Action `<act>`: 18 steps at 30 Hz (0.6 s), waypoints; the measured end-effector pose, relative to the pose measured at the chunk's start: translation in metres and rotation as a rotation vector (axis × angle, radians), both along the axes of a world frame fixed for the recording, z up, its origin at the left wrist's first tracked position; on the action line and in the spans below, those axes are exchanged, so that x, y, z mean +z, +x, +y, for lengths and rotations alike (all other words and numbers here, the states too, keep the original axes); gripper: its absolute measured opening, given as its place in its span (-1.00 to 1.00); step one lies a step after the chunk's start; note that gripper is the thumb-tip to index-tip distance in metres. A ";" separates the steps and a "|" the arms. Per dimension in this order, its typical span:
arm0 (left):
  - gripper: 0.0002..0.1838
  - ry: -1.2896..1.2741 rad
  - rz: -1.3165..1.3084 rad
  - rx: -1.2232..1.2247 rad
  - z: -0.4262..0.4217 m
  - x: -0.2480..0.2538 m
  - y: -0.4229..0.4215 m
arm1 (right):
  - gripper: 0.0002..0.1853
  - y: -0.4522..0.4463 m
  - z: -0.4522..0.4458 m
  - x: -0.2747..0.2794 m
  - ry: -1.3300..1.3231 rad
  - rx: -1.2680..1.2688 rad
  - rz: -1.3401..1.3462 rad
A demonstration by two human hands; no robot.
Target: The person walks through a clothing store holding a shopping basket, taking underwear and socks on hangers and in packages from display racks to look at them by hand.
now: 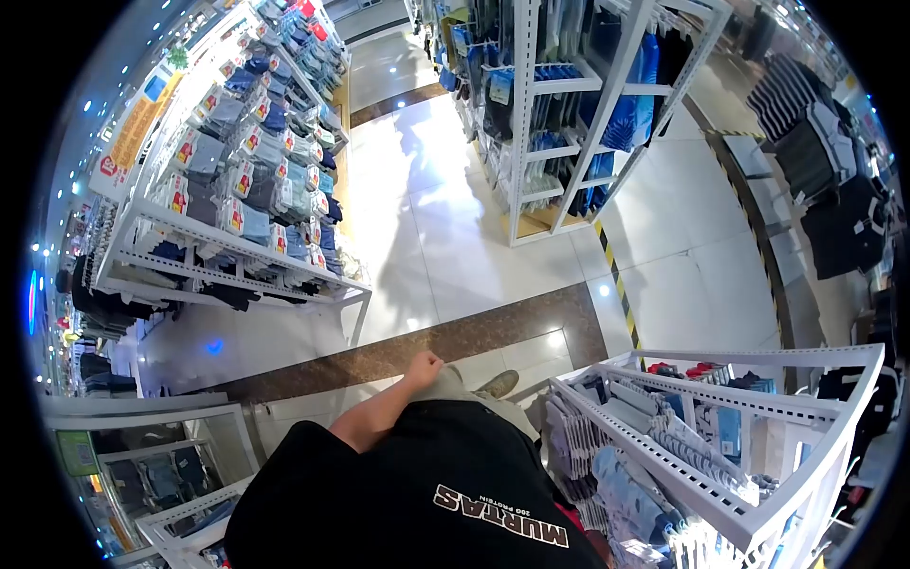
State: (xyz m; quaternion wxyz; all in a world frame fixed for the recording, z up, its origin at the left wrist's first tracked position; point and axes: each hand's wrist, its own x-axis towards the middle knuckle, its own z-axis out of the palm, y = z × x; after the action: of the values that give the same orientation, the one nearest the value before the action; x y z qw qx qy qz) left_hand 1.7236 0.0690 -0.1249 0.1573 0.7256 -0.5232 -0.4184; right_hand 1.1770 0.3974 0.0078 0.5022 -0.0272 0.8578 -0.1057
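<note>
My left hand point(427, 366) hangs in front of my body above the tiled floor. Its fingers are curled closed, and nothing shows in them. The hand is nearest to my light trousers point(450, 387) and touches no shelf or rack. I wear a black T-shirt point(398, 493) with white lettering across it. One shoe point(500, 383) shows on the floor beyond the trousers. My right hand is out of view. Close on my right stands a white metal rack point(664, 403) with hanging garments point(583, 446).
Folded, tagged clothes point(251, 180) fill a white display at the far left. Another tall rack point(521, 123) of packaged clothing stands ahead. A bright tiled aisle point(408, 218) runs between them. Yellow-black floor tape point(618, 284) lies to the right; a glass-fronted case point(156, 474) stands near left.
</note>
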 end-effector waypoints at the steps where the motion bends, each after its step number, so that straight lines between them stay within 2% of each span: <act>1: -0.70 0.071 -0.035 -0.039 -0.002 0.002 0.009 | -0.69 0.001 -0.003 -0.002 0.002 0.000 0.003; 5: -0.69 0.151 -0.120 -0.042 -0.027 0.042 0.026 | -0.68 0.011 -0.019 -0.004 0.006 0.014 0.019; 10: -0.67 0.104 -0.084 -0.043 -0.049 0.003 0.051 | -0.67 0.034 -0.047 -0.008 0.008 0.045 0.062; 13: -0.68 0.086 -0.043 -0.064 -0.069 0.001 0.063 | -0.66 0.057 -0.067 -0.008 0.000 0.057 0.093; 16: -0.70 0.186 0.134 -0.023 -0.094 0.007 0.095 | -0.65 0.091 -0.101 -0.009 -0.023 0.075 0.121; 17: -0.71 0.134 0.040 -0.120 -0.103 -0.009 0.113 | -0.65 0.103 -0.117 -0.009 -0.022 0.081 0.134; 18: -0.71 0.097 0.035 -0.107 -0.110 -0.014 0.129 | -0.65 0.117 -0.135 -0.009 -0.026 0.096 0.144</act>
State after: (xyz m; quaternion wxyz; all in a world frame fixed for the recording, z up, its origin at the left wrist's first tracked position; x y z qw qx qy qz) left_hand 1.8528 -0.0408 -0.1392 0.1084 0.6959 -0.5375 -0.4638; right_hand 1.2943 0.2627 -0.0013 0.4433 -0.0823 0.8880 -0.0906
